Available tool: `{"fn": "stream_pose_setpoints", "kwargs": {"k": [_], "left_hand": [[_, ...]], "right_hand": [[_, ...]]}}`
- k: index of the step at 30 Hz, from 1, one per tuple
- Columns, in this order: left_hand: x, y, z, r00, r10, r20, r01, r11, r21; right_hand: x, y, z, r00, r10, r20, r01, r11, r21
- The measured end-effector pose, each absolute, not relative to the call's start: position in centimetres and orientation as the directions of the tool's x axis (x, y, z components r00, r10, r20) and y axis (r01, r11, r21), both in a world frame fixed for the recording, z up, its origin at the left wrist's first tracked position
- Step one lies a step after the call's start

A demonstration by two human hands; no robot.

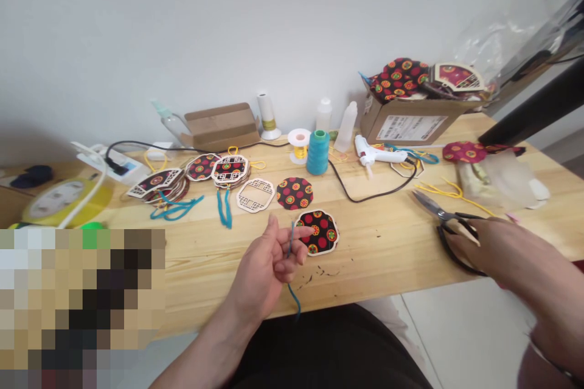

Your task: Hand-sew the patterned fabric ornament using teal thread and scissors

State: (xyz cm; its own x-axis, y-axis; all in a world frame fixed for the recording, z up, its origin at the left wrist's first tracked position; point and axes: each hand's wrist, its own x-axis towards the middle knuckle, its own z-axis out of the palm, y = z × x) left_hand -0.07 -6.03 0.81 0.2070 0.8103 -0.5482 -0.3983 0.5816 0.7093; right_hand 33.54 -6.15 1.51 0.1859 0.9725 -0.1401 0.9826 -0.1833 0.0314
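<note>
My left hand (274, 261) holds a teal cord (295, 301) pinched in its curled fingers. One end sticks up past the outstretched index finger, and the other hangs below the hand toward the table's front edge. Just behind that fingertip lies a wooden-rimmed panel of black floral fabric (326, 234), partly covered by the hand. To the right, my right hand (497, 255) grips the black handles of a pair of scissors (438, 209), whose blades point away and to the left over the table. Some of its fingers are hidden.
Behind the panel lie a fabric disc (295, 193), an openwork wooden frame (255, 196) and a teal thread cone (318, 155). A white glue gun (369, 152) with a black cable rests farther right, before a cardboard box (401, 121). Finished ornaments (230, 170) and yellow tape (68, 200) are leftward.
</note>
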Motion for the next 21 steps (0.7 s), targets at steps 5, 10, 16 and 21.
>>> {"fn": "stream_pose_setpoints", "kwargs": {"k": [5, 10, 16, 21], "left_hand": [[0.5, -6.4, 1.2, 0.248, 0.837, -0.488, -0.379, 0.547, 0.746], [1.0, -7.0, 1.3, 0.282, 0.869, -0.407, -0.355, 0.489, 0.797], [1.1, -7.6, 1.1, 0.309, 0.866, -0.392, -0.367, 0.489, 0.791], [1.3, -7.6, 1.0, 0.318, 0.854, -0.411, -0.364, 0.510, 0.779]], "right_hand": [[28.9, -5.9, 1.8, 0.194, 0.935, 0.297, 0.976, -0.153, -0.154], [20.2, -6.4, 1.4, -0.172, 0.985, -0.026, 0.359, 0.038, -0.933], [16.0, -6.0, 0.5, -0.354, 0.894, -0.276, 0.033, -0.283, -0.959], [15.8, -5.7, 0.2, -0.399, 0.885, -0.240, -0.065, -0.289, -0.955]]}}
